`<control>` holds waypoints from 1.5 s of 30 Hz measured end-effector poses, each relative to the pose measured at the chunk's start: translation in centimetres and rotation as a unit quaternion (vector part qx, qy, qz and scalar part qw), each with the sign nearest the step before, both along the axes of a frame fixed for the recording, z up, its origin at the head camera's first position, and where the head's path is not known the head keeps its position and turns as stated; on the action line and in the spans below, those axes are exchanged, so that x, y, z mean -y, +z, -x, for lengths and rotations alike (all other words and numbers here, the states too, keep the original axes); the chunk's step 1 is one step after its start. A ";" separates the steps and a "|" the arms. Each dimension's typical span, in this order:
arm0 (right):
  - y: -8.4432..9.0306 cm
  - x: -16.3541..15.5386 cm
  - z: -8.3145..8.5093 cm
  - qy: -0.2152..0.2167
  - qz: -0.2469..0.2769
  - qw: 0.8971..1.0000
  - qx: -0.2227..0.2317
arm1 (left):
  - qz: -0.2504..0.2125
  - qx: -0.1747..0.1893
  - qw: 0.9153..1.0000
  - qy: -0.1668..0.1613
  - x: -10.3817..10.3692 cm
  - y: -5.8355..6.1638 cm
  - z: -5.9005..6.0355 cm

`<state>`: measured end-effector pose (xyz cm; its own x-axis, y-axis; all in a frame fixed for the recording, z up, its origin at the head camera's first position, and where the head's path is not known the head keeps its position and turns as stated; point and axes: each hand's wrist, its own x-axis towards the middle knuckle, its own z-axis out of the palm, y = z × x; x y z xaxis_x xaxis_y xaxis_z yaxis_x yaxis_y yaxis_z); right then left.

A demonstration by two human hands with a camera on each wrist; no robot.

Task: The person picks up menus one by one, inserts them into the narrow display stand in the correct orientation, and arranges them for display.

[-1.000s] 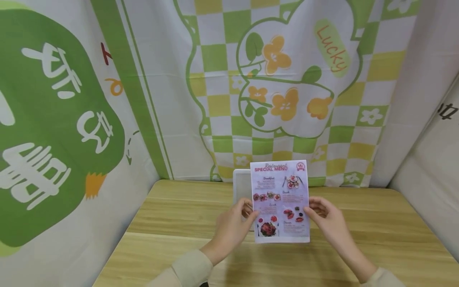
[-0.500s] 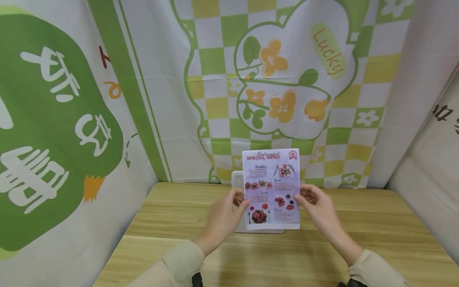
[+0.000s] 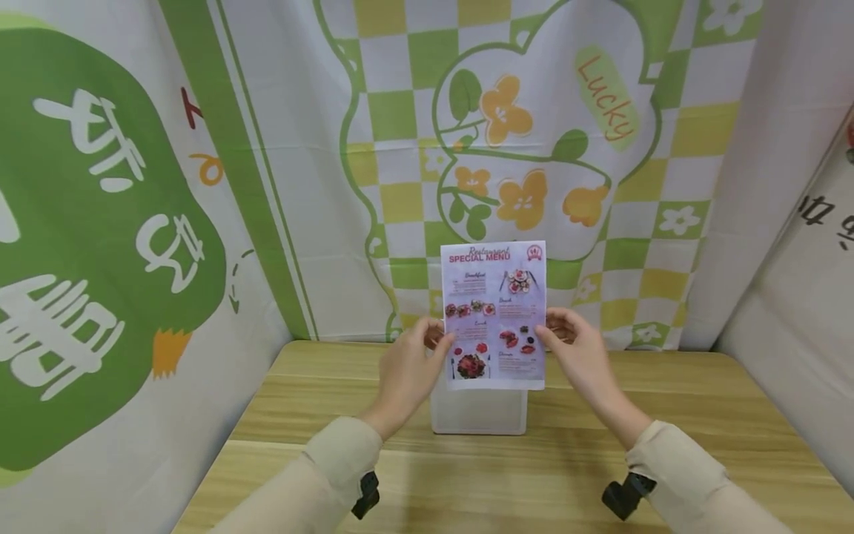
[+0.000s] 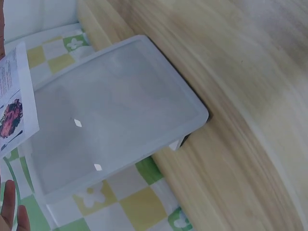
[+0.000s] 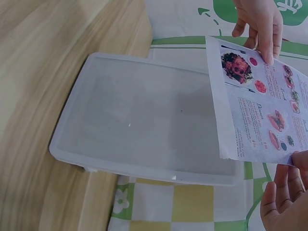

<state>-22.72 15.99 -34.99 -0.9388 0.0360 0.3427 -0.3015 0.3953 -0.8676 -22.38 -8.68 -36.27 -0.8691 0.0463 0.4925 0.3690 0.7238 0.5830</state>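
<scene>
While the menu sheet (image 3: 494,314) is held upright above the clear acrylic stand (image 3: 478,409), the step in hand is judged to be the lining-up of the paper with the holder. Nearest the viewer, beige sleeves (image 3: 330,467) and dark wrist mounts (image 3: 626,495) are seen. The sheet's left edge is pinched by the left hand (image 3: 405,371), its thumb on the printed face, and its right edge is pinched likewise by the right hand (image 3: 579,357); the fingers of each are curled behind the paper. In the right wrist view the sheet's lower edge (image 5: 226,120) is seen close to the stand's top rim (image 5: 144,125), but whether it has entered a slot cannot be told. For the next move, a square alignment of that edge with the opening and a straight, even lowering by both hands would be called for, since thin paper is likely to buckle. Beneath the stand a pale wood-grain bench (image 3: 700,415) is seen, and beyond it the space is closed in by a cloth backdrop (image 3: 520,148) printed with green and yellow checks, flowers and the word "Lucky".
</scene>
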 end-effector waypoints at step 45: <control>4.9 2.3 7.8 -0.035 0.009 0.998 -0.052 | 0.000 -0.035 0.998 0.051 0.5 4.7 7.7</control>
<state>-30.55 13.70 -30.13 -0.8934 0.1065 0.4364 -0.3624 0.4033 -0.8403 -30.07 -9.23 -31.60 -0.8330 -0.0406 0.5518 0.3331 0.7595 0.5588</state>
